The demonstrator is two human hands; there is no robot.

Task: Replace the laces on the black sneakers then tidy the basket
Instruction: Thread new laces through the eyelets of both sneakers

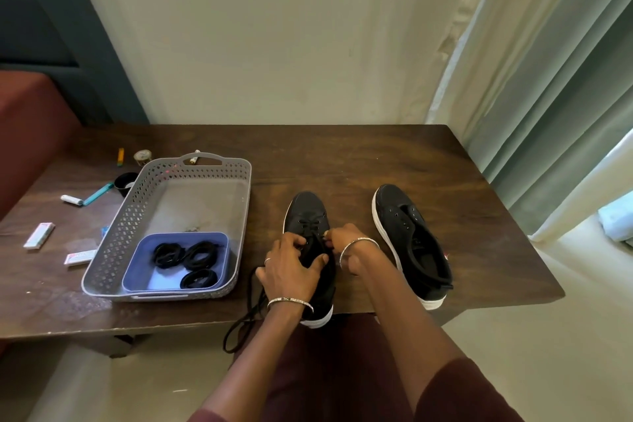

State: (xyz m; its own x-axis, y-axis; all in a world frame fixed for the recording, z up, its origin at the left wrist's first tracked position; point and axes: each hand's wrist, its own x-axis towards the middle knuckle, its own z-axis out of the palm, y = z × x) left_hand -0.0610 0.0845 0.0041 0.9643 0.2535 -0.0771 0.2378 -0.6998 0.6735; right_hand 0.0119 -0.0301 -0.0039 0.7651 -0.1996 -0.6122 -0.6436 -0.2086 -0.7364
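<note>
Two black sneakers with white soles stand on the wooden table. The left sneaker (308, 212) is partly laced near its toe, and a black lace (245, 315) trails from it over the table's front edge. My left hand (291, 267) rests over this shoe's opening with its fingers curled at the eyelets. My right hand (337, 243) pinches the lace end at the shoe's right eyelet row. The right sneaker (411, 240) stands unlaced, apart from both hands. A grey perforated basket (137, 216) to the left holds a blue tray (137, 267) with three coiled black laces (186, 255).
Small items lie on the table left of the basket: a teal pen (97, 193), a white tube (71, 199), two small white packets (39, 235), a black cap (125, 181), a tape roll (143, 156). A curtain (548, 96) hangs at right, a red seat (30, 127) at left.
</note>
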